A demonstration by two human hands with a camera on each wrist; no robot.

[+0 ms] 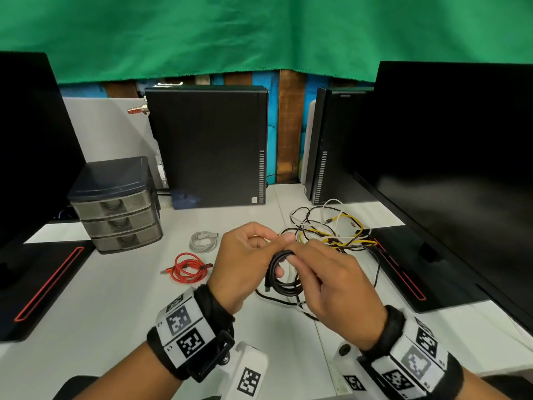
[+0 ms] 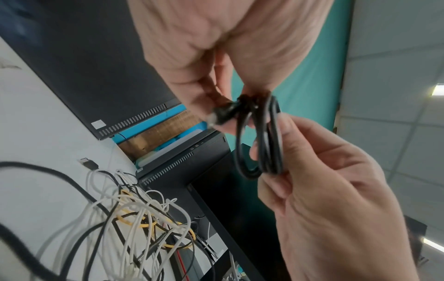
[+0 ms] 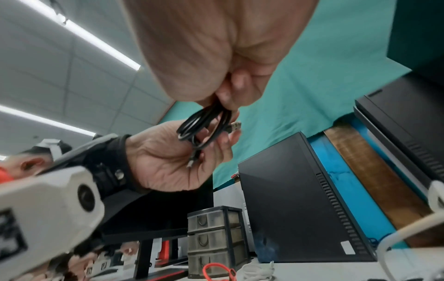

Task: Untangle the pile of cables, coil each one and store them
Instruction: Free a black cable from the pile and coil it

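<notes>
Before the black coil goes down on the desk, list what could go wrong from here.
1. The black coil is only gripped by the left hand and right hand, with no tie visible; it may spring open when released.
2. A loose plug end sticks out and could snag.
3. The tangled pile lies right behind the hands; setting the coil near it risks re-tangling, unlike the red coil lying apart.

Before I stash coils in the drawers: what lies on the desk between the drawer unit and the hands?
In the head view, a coiled white cable and a coiled red cable lie between the drawer unit and the left hand.
</notes>
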